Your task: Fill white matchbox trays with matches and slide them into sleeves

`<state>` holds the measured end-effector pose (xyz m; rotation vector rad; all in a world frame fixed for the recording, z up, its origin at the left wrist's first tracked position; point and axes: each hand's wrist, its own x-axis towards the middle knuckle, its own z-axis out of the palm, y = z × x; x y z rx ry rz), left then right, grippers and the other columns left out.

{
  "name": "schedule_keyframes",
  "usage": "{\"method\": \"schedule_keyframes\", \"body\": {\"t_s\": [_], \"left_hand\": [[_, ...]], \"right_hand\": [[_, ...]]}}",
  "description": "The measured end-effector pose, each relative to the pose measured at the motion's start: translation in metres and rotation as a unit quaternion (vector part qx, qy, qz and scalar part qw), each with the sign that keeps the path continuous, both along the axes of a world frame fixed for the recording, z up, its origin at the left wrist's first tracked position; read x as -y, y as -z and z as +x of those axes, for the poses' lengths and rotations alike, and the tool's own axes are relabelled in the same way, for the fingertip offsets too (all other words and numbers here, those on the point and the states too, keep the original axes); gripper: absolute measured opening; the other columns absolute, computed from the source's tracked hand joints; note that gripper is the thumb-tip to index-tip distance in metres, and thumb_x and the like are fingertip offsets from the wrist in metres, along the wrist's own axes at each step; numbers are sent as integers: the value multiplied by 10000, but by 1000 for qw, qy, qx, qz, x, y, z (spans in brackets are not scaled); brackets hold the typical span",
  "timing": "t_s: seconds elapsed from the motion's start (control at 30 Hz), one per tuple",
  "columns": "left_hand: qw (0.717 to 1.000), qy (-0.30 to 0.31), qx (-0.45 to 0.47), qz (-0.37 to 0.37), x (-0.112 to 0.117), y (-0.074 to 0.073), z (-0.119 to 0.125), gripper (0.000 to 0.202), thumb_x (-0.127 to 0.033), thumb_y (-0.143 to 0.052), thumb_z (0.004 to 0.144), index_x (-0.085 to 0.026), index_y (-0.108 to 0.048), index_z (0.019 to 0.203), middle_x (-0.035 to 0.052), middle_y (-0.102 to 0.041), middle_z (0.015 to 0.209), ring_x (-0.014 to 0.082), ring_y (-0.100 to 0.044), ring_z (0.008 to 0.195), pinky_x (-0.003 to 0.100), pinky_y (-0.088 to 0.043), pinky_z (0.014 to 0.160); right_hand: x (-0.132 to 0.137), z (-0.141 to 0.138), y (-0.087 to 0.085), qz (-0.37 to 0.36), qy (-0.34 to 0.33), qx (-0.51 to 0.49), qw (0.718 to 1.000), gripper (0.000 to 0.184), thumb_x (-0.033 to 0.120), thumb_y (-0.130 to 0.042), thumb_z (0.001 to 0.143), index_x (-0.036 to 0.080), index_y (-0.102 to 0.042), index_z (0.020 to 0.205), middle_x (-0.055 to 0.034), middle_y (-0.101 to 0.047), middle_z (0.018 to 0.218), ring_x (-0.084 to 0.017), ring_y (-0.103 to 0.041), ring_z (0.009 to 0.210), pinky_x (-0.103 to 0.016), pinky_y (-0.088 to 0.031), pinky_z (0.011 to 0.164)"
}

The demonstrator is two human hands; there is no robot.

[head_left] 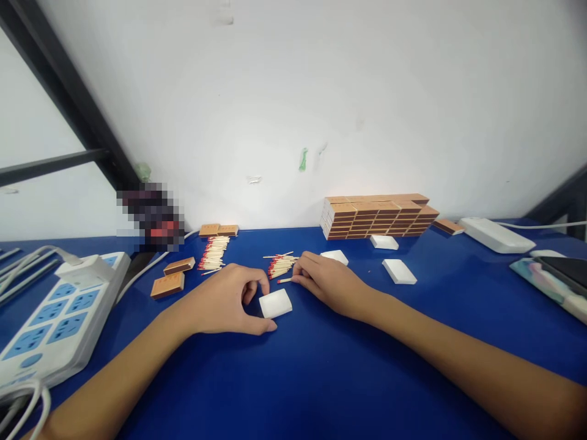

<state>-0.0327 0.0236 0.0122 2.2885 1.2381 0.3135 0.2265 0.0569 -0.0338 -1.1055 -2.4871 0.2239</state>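
Blue cloth covers the table (321, 379), on which everything is laid out within reach. At one o'clock, against the white wall, a stack of brown matchboxes (378, 217) is kept in tidy rows, apparently so that it stays clear of the working area. At nine o'clock a white power strip (55, 318) lies at the table's edge. A pile of red-tipped matches (279, 266) is spread at twelve o'clock, just beyond the hands, with a second pile (214, 253) at eleven. Near the centre, a white inner tray (275, 303) is steadied by the left hand (220, 302), thumb and fingers curled against its left side. The right hand (328, 281) rests beside the matches, its fingertips pinched together on a single match (284, 280).
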Motion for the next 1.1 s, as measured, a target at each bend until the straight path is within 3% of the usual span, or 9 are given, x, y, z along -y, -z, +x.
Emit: {"method": "schedule_keyframes", "body": {"t_s": [0.13, 0.27, 0.5, 0.6, 0.7, 0.83, 0.97, 1.1], "left_hand": [[1000, 0, 6, 5, 0, 2, 1, 344, -506, -849, 716, -231, -690, 849, -58, -546, 657, 114, -496, 589, 247, -342, 521], [999, -17, 27, 32, 2, 8, 7, 326, -499, -827, 753, -241, -716, 920, -64, -541, 645, 113, -500, 570, 249, -356, 528], [984, -25, 34, 173, 6, 17, 14, 263, -354, -809, 772, -218, -723, 980, -56, -570, 690, 116, -519, 612, 252, -364, 563], [981, -14, 33, 193, 9, 17, 15, 244, -337, -791, 788, -216, -724, 988, -55, -572, 691, 115, -515, 604, 254, -363, 561], [981, 1, 27, 194, 12, 15, 17, 221, -328, -787, 788, -217, -725, 968, -57, -574, 678, 114, -519, 596, 255, -363, 561], [984, 15, 25, 174, 15, 13, 19, 202, -359, -795, 783, -221, -728, 915, -60, -567, 647, 110, -519, 574, 255, -363, 557], [985, 29, 24, 171, 16, 12, 20, 207, -382, -789, 786, -217, -728, 895, -56, -563, 639, 112, -509, 564, 261, -357, 553], [983, 34, 22, 177, 16, 13, 20, 211, -385, -782, 790, -212, -728, 897, -49, -576, 655, 113, -502, 563, 264, -355, 553]], "right_hand": [[8, 4, -6, 24, 15, 35, 999, 112, 237, -551, 1059, 192, -594, 966, -26, -629, 968, -148, -575, 749, -282, -378, 636], [20, 5, -13, 106, 20, 38, 993, 156, 285, -526, 1075, 182, -588, 975, -27, -620, 937, -148, -562, 722, -283, -338, 579], [44, -3, -14, 235, -18, 111, 965, 199, 191, -501, 1064, 165, -620, 908, -61, -618, 870, -183, -537, 723, -332, -268, 525], [48, -5, -12, 214, -25, 99, 972, 167, 174, -534, 1044, 158, -631, 909, -63, -628, 880, -177, -544, 722, -327, -284, 525], [45, -4, -11, 132, -50, 34, 989, 137, 215, -553, 1048, 164, -640, 955, -46, -639, 902, -156, -573, 738, -293, -350, 568], [26, -1, -9, 48, -38, -64, 996, 124, 234, -548, 1052, 190, -664, 1045, -35, -631, 940, -146, -581, 768, -274, -420, 661], [4, -3, -3, 23, -50, -76, 996, 194, 211, -564, 1038, 227, -685, 1188, -53, -616, 1014, -156, -593, 812, -278, -436, 686], [-4, -6, 2, 11, -41, -71, 997, 127, 215, -582, 1027, 200, -706, 1054, -45, -593, 972, -147, -569, 781, -277, -422, 675]]}}
